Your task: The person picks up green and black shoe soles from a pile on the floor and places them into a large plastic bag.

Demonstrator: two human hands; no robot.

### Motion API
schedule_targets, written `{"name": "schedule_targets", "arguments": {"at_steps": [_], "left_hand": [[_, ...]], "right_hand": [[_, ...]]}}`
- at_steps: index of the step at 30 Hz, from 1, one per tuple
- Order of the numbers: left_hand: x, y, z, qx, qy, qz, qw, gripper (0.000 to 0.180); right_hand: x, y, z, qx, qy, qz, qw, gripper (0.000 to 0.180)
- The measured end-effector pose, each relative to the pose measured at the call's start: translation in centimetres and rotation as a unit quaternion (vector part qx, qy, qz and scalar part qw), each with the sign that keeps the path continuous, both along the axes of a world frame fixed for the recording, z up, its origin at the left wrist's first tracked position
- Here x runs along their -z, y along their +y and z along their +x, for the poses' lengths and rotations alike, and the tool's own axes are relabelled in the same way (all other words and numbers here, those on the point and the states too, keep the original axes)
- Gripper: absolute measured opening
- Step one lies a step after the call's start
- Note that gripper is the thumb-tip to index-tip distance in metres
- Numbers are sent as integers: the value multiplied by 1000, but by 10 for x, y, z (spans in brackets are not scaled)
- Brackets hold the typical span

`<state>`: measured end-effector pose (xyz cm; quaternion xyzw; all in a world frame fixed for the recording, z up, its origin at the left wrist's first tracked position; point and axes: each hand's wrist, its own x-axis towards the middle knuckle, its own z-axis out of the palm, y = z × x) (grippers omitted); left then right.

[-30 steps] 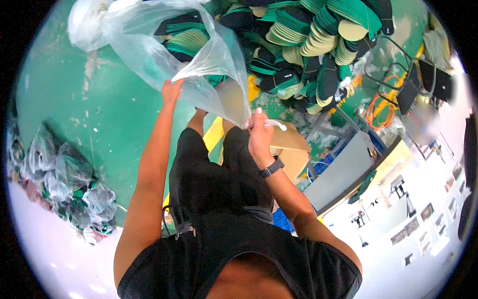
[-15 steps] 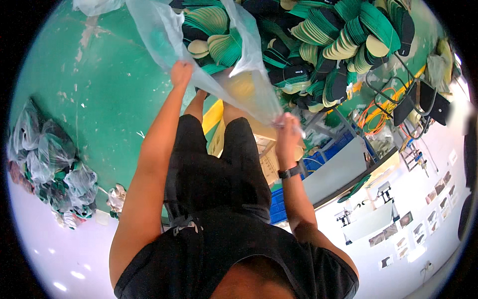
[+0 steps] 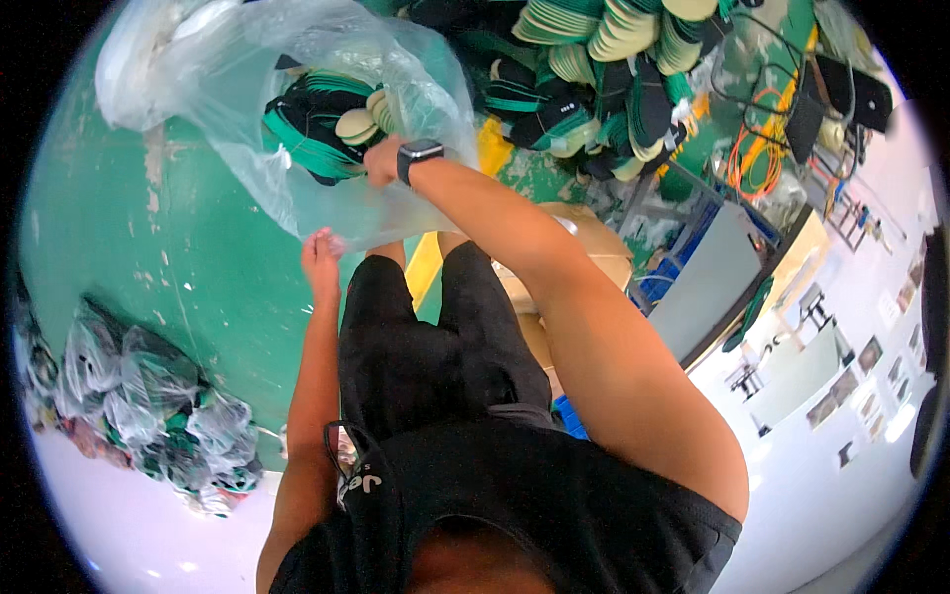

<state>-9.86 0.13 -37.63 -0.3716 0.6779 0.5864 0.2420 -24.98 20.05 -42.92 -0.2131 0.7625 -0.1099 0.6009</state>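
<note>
Plastic bag of thin, milky-clear film (image 3: 233,94) spreads loosely above the green painted floor (image 3: 198,228) ahead of us, its bunched end toward the upper left and its wide mouth open to our view. Our left hand (image 3: 322,259) is at the lower left of that mouth, fingers pinched together on the edge of the film. Our right hand (image 3: 382,161), with a black square-faced watch (image 3: 422,150) at its wrist, reaches across the mouth from the right; its fingertips are hidden from us, so we cannot tell whether they are apart or closed on anything.

What counts most is how that right hand stands to the fanned stack of flat, sole-shaped black, green and beige pads (image 3: 327,114). The stack shows through the mouth, just beyond the right hand and to its upper left; of our 2 hands, the right is clearly nearer. We judge its long axis to slant from upper left to lower right (the fanning makes this hard to read), with rounded beige ends toward the right hand. We cannot tell whether the stack lies within the bag or behind it.

Farther right is a larger heap of similar pads (image 3: 643,109), and below it a brown cardboard box (image 3: 594,247).
</note>
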Motion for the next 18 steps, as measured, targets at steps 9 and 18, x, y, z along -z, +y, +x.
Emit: {"name": "schedule_targets", "arguments": {"at_steps": [9, 18], "left_hand": [[17, -27, 19, 30, -50, -2, 998, 27], [-9, -23, 16, 112, -142, -14, 983, 27]], "right_hand": [[-65, 129, -57, 427, 438, -101, 784, 55], [-1, 266, 182, 860, 253, -40, 442, 47]]}}
